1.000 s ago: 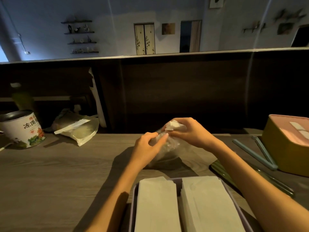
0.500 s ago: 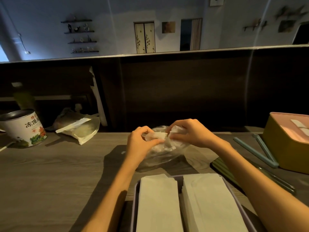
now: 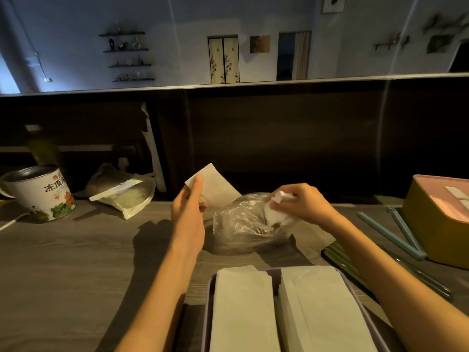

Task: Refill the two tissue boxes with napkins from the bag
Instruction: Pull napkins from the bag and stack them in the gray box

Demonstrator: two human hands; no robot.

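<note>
A: Dim indoor scene, warm light from above & right; the grey wood-grain tabletop [image 3: 63, 262] is lit unevenly, w/ a hard dark shadow cast left of the left forearm.

B: Far wall?

A: Cooler, bluish, brighter than the counter. The dark brown back panel [image 3: 279, 138] is nearly black, detail lost.

B: Glare?

A: Soft highlights on the crumpled clear plastic bag [image 3: 241, 222]. Faint pale arcs streak down across the upper frame, approx. at centre & right — reflections or lens flare, can't tell.

B: Sharpness?

A: Fair at centre; the white printed tin [image 3: 43, 194] at left is readable. Wide-angle bend curves the ledge; corners soft, noisy.
</note>
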